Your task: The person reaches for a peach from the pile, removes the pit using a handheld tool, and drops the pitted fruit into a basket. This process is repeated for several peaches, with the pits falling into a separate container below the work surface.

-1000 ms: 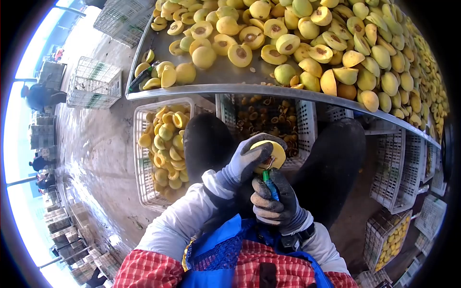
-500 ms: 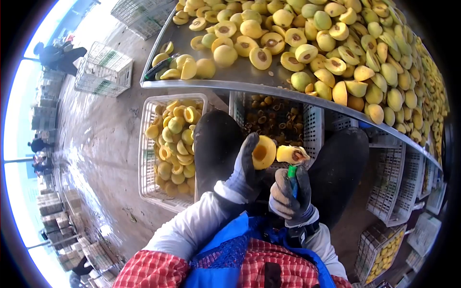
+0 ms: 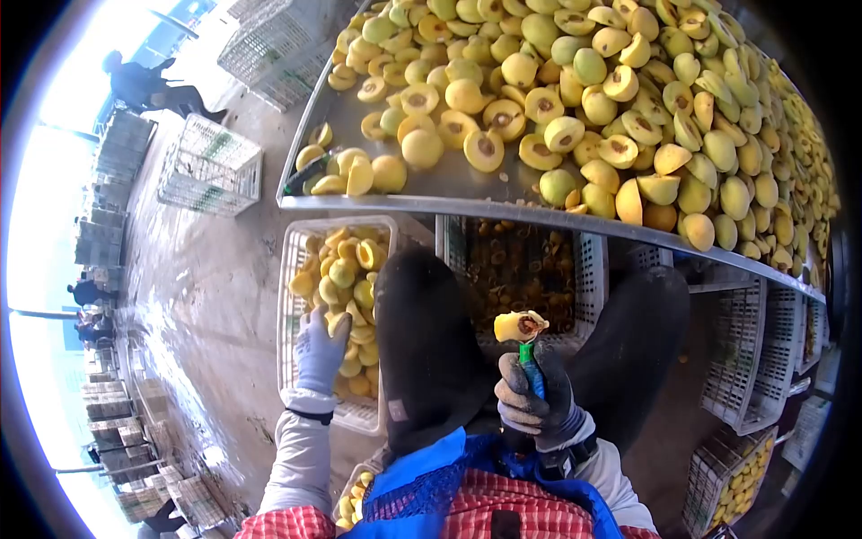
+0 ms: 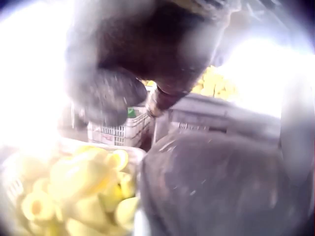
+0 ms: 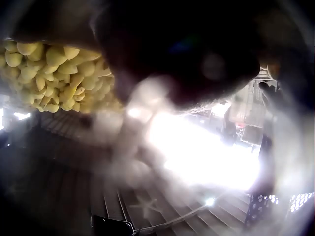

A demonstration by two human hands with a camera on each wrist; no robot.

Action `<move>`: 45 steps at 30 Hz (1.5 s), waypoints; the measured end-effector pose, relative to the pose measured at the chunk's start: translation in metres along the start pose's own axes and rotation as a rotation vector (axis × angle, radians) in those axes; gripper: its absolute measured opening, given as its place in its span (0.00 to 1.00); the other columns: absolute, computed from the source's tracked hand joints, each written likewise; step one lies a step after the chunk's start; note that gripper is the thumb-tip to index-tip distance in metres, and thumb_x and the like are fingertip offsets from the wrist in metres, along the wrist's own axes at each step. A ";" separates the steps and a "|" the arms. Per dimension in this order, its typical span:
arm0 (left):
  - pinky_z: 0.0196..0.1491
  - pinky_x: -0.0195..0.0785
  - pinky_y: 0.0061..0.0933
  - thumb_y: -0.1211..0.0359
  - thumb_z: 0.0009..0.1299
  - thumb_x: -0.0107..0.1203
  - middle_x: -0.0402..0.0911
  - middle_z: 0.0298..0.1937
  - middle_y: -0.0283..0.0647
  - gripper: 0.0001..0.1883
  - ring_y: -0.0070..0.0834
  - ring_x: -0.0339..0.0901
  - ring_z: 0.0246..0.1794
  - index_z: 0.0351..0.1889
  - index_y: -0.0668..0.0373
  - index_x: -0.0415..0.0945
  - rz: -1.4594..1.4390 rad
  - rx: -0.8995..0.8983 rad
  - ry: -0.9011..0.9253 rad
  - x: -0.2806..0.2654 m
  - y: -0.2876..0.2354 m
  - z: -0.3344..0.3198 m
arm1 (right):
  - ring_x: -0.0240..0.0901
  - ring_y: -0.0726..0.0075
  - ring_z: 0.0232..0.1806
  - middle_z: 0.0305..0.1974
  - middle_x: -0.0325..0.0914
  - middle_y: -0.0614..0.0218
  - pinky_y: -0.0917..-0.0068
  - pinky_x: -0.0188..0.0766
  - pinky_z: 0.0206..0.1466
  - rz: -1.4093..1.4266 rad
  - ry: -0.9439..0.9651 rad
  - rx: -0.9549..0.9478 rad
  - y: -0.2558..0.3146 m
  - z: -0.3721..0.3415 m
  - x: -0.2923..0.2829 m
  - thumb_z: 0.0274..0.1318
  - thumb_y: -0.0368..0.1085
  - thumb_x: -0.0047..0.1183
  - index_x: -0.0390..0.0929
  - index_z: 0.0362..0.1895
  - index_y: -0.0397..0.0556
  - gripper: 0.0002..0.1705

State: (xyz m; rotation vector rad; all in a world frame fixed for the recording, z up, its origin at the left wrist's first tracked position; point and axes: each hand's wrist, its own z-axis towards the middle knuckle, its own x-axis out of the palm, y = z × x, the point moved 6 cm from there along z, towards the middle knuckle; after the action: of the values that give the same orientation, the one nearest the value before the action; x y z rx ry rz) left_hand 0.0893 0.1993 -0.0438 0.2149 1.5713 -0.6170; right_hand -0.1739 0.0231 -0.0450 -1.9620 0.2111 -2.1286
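My gloved left hand (image 3: 319, 350) is over the white crate (image 3: 384, 269) of yellow peach halves (image 3: 341, 274), fingers extended and thumb apart, with a peach half right by the thumb. In the left wrist view, blurred peach halves (image 4: 83, 172) lie below the dark glove fingers (image 4: 110, 96). My gloved right hand (image 3: 539, 395) grips a tool with a green-and-blue handle (image 3: 531, 366), held upright between my knees. At the tool's top sits a yellow peach piece (image 3: 514, 327) with a brown pit in it. The tool's tip is hidden by that piece.
A metal-edged table (image 3: 431, 205) heaped with peach halves (image 3: 575, 99) spans the front. Beneath it stands a crate (image 3: 588, 278) of dark brown scraps. A pale crate (image 3: 211, 166) stands on the floor at left; more crates (image 3: 732, 359) are at right. A person (image 3: 148, 85) sits far left.
My two hands have parted a peach between them. The left hand has carried a peach half leftward to the crate. The right hand still holds the tool with the pit piece.
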 end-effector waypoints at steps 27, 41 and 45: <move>0.68 0.51 0.35 0.66 0.64 0.59 0.60 0.65 0.45 0.38 0.32 0.56 0.69 0.69 0.67 0.52 -1.359 0.251 0.886 0.032 -0.255 0.012 | 0.71 0.76 0.44 0.44 0.76 0.67 0.77 0.69 0.49 -0.897 -0.780 -0.557 0.112 0.012 0.014 0.58 0.32 0.55 0.71 0.54 0.39 0.20; 0.49 0.69 0.24 0.55 0.74 0.48 0.76 0.46 0.40 0.21 0.23 0.73 0.46 0.53 0.65 0.70 -1.349 -0.172 0.289 0.044 -0.226 -0.018 | 0.75 0.42 0.30 0.25 0.72 0.49 0.59 0.69 0.29 -1.981 -0.858 -0.640 0.058 0.013 0.045 0.60 0.37 0.50 0.69 0.39 0.44 0.10; 0.50 0.69 0.24 0.57 0.74 0.49 0.75 0.48 0.40 0.21 0.25 0.73 0.47 0.55 0.65 0.68 -1.458 -0.063 0.172 0.037 -0.230 -0.028 | 0.74 0.42 0.29 0.30 0.73 0.46 0.60 0.69 0.28 -2.096 -0.796 -0.799 0.049 0.008 0.045 0.59 0.35 0.51 0.68 0.41 0.42 0.10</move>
State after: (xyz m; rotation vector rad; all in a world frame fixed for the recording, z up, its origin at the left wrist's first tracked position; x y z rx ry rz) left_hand -0.0517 0.0135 -0.0220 -1.0560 1.7307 -1.6649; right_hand -0.1656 -0.0356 -0.0139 -4.0646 -2.3616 -0.9760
